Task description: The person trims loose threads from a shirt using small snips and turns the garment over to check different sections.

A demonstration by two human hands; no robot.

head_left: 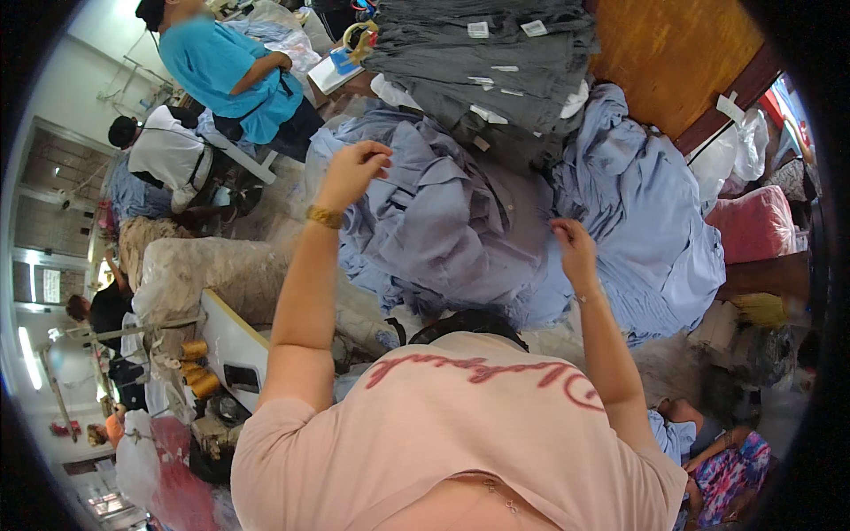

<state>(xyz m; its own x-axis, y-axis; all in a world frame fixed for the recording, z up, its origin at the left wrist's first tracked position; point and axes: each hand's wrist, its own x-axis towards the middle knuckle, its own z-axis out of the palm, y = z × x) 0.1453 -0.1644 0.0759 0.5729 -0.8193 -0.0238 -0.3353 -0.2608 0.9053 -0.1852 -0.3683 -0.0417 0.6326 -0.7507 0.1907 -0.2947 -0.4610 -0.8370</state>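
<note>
My left hand (357, 170), with a gold bracelet at the wrist, is raised over the left side of a heap of light blue cloth (443, 208). Its fingers are pinched together, and whatever they hold is too small to make out. Farther right, my right hand (577, 252) has its fingers curled in, with the fingertips at the heap's right edge. Whether cloth is caught between them does not show. The blue cloth is crumpled in loose folds, with some dark narrow strips on it. A second blue cloth pile (642, 221) hangs down to the right of my right hand.
Dark grey garments (482, 66) with white tags lie stacked beyond the heap, beside a brown wooden board (677, 57). Tape rolls (359, 40) sit at the far left of the stack. Yellow thread cones (199, 370) stand at left. Several other people are nearby, one in a turquoise shirt (212, 75).
</note>
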